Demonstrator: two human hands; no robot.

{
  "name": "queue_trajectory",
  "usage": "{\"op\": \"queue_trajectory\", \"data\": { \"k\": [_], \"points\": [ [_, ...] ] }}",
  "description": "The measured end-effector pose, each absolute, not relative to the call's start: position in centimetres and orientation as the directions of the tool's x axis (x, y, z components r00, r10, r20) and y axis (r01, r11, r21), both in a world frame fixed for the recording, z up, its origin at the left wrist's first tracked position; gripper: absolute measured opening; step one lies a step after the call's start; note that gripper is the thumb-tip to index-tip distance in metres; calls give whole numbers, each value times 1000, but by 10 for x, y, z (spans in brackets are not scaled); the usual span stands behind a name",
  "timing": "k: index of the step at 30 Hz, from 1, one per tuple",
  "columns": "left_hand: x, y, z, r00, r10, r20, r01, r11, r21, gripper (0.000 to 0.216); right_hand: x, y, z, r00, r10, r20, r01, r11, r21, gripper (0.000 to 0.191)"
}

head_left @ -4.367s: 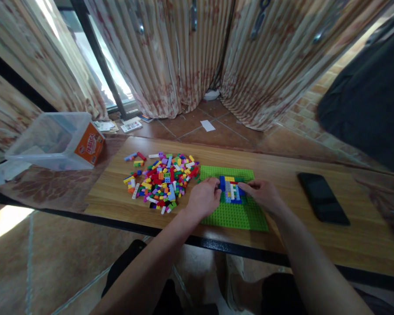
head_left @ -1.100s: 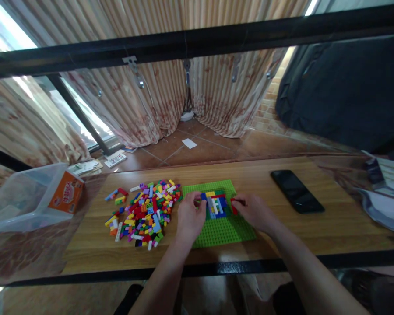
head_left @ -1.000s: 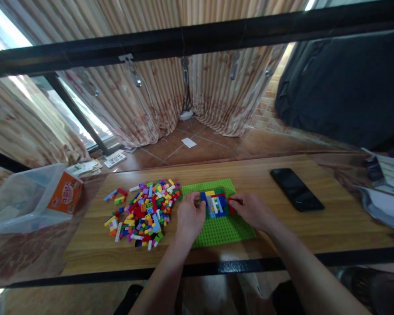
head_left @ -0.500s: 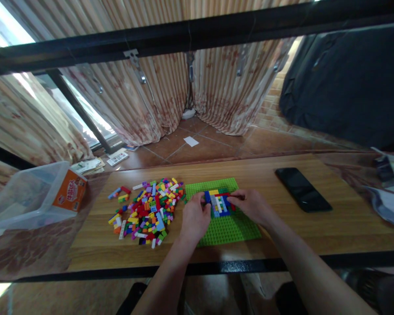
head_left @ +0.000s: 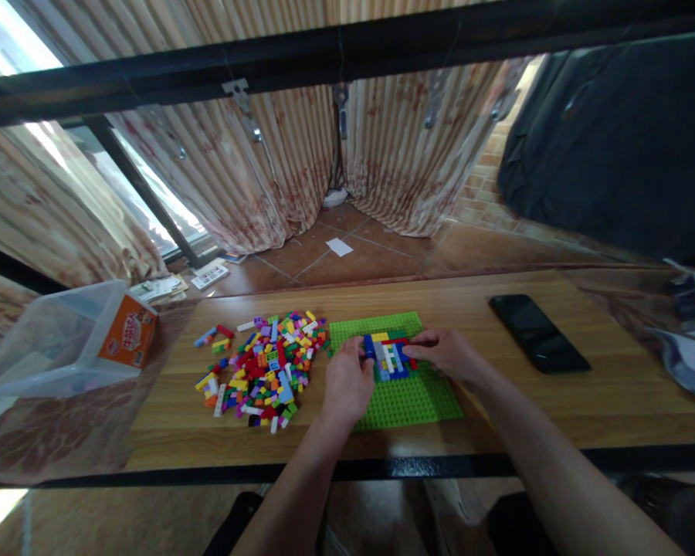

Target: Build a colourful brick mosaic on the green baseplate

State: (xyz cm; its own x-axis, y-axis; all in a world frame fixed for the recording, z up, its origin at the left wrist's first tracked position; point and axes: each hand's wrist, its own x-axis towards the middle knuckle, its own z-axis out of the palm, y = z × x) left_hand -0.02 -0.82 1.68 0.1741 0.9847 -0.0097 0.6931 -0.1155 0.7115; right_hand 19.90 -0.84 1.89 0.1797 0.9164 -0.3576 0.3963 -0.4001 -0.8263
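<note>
A green studded baseplate lies on the table, carrying a low block of toy bricks in blue, white, grey, yellow and red. My left hand is at the block's left side, thumb and fingers closed around a dark blue brick. On the opposite side my right hand pinches at the block's upper right corner, its fingertips at a red brick. The fingers partly cover both bricks. Left of the baseplate spreads a pile of loose coloured bricks.
A black phone lies on the right of the wooden table. At the far left stands a clear plastic bin with an orange label. Papers rest at the right edge. A black bar crosses above, before curtains.
The whole view has shifted slightly. My right fingertips have moved a little against the block's right side, and less red shows between them. My left hand keeps its place at the blue brick.
</note>
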Motion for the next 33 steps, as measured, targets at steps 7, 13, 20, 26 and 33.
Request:
{"op": "queue_trajectory", "data": {
  "k": [7, 13, 20, 26, 33],
  "points": [
    [0, -7, 15, 166, 986, -17, 684, -103, 722, 36, 198, -10, 19, 183, 911, -370, 439, -413, -798, 38],
    [-2, -7, 13, 185, 983, 7, 664, -130, 736, 33, 200, -12, 24, 162, 907, -388, 354, -421, -835, 42],
    [-3, -5, 11, 198, 980, 0, 642, -129, 756, 38, 192, -5, 30, 303, 924, -233, 278, -320, -906, 45],
    [-4, -10, 14, 225, 974, 37, 619, -172, 766, 42, 175, -14, 34, 315, 949, -13, 332, -123, -935, 36],
    [-14, -2, 23, 179, 982, 58, 478, -139, 867, 44, 135, -33, 38, 134, 986, 96, 507, 15, -862, 35]
  ]
}}
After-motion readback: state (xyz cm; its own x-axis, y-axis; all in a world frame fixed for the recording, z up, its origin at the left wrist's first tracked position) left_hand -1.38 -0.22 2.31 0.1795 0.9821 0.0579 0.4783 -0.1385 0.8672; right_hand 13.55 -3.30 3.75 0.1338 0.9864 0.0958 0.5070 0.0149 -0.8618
